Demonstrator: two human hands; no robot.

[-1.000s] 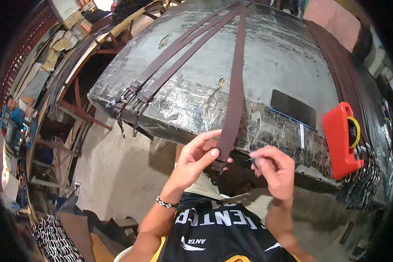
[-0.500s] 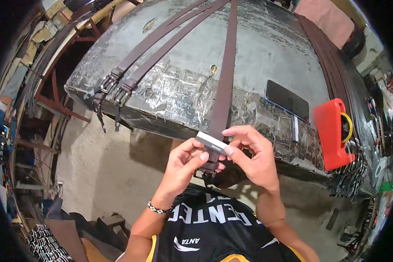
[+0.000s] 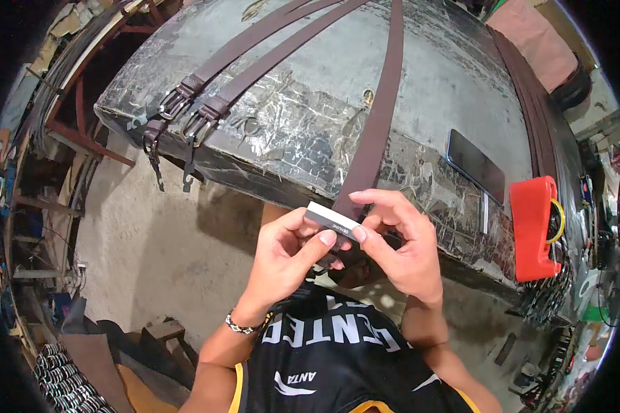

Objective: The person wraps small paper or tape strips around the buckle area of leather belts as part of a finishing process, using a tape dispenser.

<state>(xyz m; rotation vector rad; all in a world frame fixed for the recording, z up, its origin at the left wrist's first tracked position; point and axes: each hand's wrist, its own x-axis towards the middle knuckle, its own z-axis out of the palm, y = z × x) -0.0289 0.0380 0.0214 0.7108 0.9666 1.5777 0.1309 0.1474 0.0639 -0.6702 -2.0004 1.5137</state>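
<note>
My left hand (image 3: 282, 251) pinches one end of a small label strip (image 3: 333, 224), dark with light lettering and a white edge. Its other end is between the thumb and fingers of my right hand (image 3: 404, 244). The strip lies across a brown belt (image 3: 377, 127) that runs from the table's far side down to my hands. Behind my fingers the belt's near end is mostly hidden. Two more brown belts (image 3: 255, 46) lie to the left, their metal buckles (image 3: 178, 101) at the table's front edge.
On the worn table (image 3: 317, 110) are a phone (image 3: 474, 165) and a red tape dispenser (image 3: 532, 230). More brown belts (image 3: 530, 110) lie at the right, near a pink cloth (image 3: 534, 41). A rack with a metal frame (image 3: 83, 141) stands left. Many buckles (image 3: 65, 382) are piled at lower left.
The view has shifted, so the table items sit further right. My left thumb has moved onto the strip's face; both hands still hold it.
</note>
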